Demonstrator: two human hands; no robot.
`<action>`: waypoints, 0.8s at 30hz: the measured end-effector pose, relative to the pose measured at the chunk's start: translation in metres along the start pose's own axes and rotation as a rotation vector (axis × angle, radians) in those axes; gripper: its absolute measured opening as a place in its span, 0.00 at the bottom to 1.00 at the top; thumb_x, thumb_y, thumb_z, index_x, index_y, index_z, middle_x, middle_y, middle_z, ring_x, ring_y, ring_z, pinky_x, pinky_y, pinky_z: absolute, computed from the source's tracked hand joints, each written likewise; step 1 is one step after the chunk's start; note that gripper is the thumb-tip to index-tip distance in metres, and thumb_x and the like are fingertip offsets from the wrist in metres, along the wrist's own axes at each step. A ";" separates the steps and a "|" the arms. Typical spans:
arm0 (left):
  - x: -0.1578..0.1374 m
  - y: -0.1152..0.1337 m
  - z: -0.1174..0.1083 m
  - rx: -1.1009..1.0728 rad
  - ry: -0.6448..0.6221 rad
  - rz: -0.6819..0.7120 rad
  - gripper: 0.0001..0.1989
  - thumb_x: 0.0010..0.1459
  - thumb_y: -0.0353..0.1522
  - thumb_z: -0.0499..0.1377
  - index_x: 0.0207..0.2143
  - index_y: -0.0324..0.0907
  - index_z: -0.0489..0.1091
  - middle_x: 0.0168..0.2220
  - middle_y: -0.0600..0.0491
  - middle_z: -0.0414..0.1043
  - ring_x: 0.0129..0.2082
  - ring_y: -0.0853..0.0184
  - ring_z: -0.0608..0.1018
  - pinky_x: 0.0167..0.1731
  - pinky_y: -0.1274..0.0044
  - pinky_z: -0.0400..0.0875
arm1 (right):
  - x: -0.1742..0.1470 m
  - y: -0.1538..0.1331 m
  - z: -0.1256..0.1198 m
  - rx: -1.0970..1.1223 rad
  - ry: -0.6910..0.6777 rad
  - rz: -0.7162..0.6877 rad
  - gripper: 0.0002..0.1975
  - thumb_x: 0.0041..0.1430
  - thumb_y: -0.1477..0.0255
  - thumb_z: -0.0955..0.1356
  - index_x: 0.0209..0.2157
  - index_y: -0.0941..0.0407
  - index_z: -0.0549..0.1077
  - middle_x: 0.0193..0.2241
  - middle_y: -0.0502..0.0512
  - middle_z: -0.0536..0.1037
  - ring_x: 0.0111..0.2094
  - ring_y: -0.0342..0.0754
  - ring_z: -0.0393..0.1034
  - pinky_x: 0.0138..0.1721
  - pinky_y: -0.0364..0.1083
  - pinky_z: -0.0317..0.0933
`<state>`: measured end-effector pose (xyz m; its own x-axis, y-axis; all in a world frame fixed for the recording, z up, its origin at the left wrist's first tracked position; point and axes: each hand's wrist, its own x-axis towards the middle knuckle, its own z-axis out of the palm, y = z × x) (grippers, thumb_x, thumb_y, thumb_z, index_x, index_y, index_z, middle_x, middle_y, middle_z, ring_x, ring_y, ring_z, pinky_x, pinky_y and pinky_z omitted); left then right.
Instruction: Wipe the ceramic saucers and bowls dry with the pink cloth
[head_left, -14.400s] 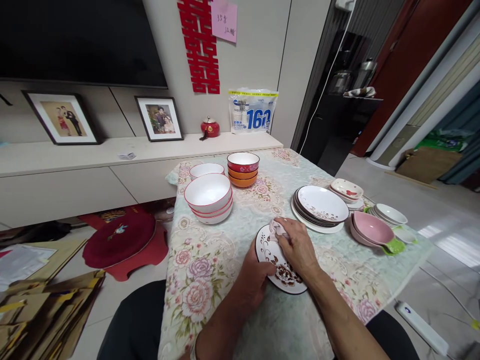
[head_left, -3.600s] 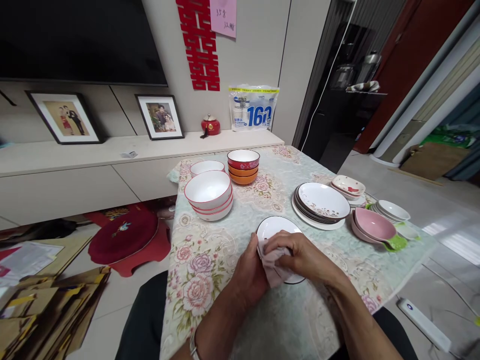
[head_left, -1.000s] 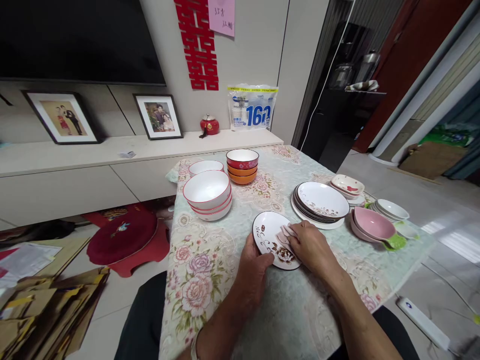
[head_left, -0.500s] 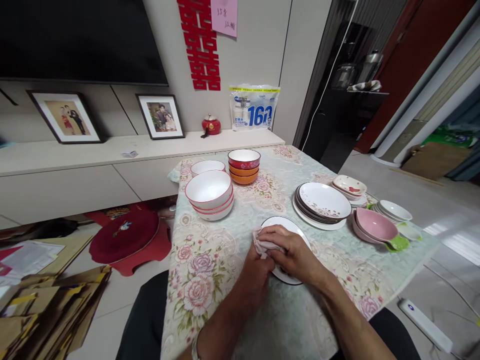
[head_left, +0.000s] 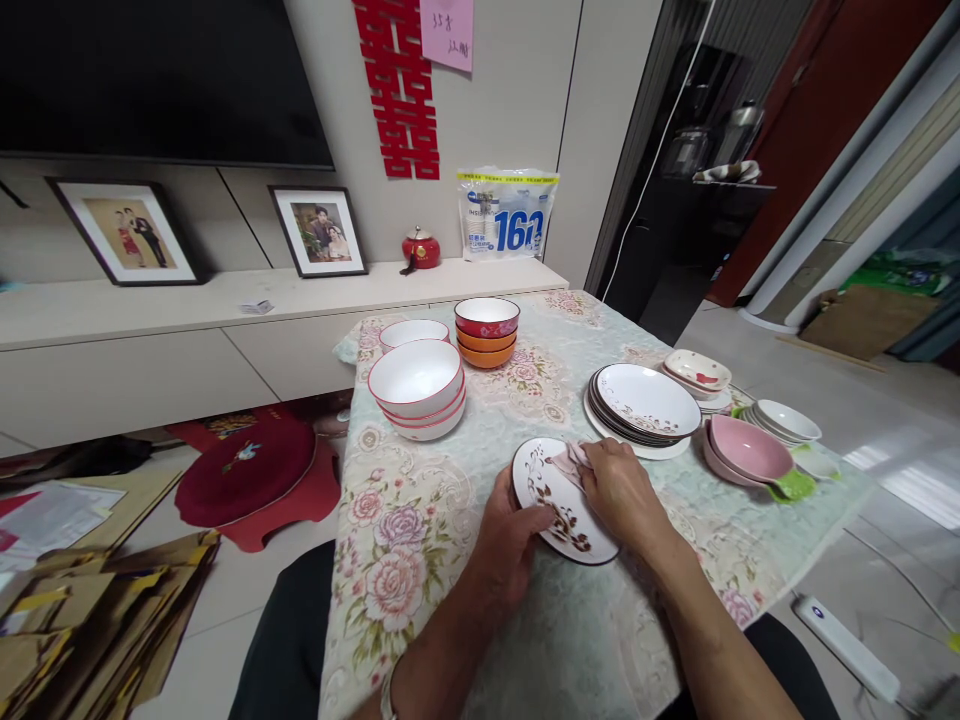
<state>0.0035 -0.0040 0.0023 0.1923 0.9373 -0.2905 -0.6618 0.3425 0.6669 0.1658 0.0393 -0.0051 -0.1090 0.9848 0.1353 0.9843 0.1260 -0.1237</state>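
A: Biggest first: the counter (head_left: 487, 430), draped in a flowered tablecloth (head_left: 405, 590), left edge running straight toward us, right edge slanting away. Where's the room?
B: All down that left side, plus a broad lane of cloth up the middle, between bowls and plates!
A: Right of that lane, the dark-rimmed plate stack (head_left: 649, 400), a white plate (head_left: 660, 452) showing beneath; packed too tight to count.
B: Over left, the red-rimmed bowls (head_left: 416, 380): three nested, the top one showing its white inside, and another white bowl (head_left: 412, 331) just behind.
A: Three more beside them: one red bowl (head_left: 487, 325) sitting in two orange bowls (head_left: 487, 358).
B: Far right, two pink dishes (head_left: 750, 450), one inside the other, near the counter's edge.
A: To the hands! Left grip (head_left: 510, 530) clasps the flowered plate (head_left: 559, 490) by its left side, thumb on top.
B: Tilted, that plate, near the person, in front of the stack.
A: And the right grip (head_left: 619, 490) pinches a crumpled pink cloth (head_left: 568, 465) against its upper face!
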 end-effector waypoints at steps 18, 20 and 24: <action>0.000 -0.009 -0.003 0.044 -0.104 -0.111 0.22 0.27 0.18 0.52 0.30 0.40 0.68 0.23 0.58 0.69 0.25 0.68 0.72 0.24 0.78 0.61 | -0.008 -0.038 -0.018 0.533 0.008 -0.571 0.20 0.63 0.82 0.61 0.54 0.55 0.70 0.52 0.56 0.74 0.48 0.52 0.62 0.50 0.50 0.61; -0.001 -0.006 -0.002 0.065 -0.131 -0.139 0.25 0.27 0.18 0.52 0.33 0.39 0.70 0.25 0.56 0.71 0.26 0.67 0.73 0.25 0.78 0.63 | -0.006 -0.032 -0.015 0.470 0.023 -0.460 0.21 0.62 0.83 0.61 0.54 0.56 0.70 0.52 0.58 0.74 0.48 0.53 0.61 0.50 0.50 0.60; -0.001 -0.002 -0.001 0.022 -0.107 -0.142 0.33 0.27 0.18 0.52 0.42 0.39 0.71 0.32 0.53 0.77 0.32 0.63 0.76 0.29 0.76 0.67 | -0.002 -0.017 -0.005 0.241 0.017 -0.220 0.17 0.60 0.85 0.60 0.45 0.59 0.74 0.44 0.62 0.75 0.44 0.54 0.63 0.48 0.50 0.58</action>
<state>0.0043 -0.0061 0.0006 0.3598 0.8803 -0.3092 -0.6063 0.4725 0.6397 0.1497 0.0343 0.0016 -0.3108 0.9290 0.2009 0.8760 0.3620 -0.3188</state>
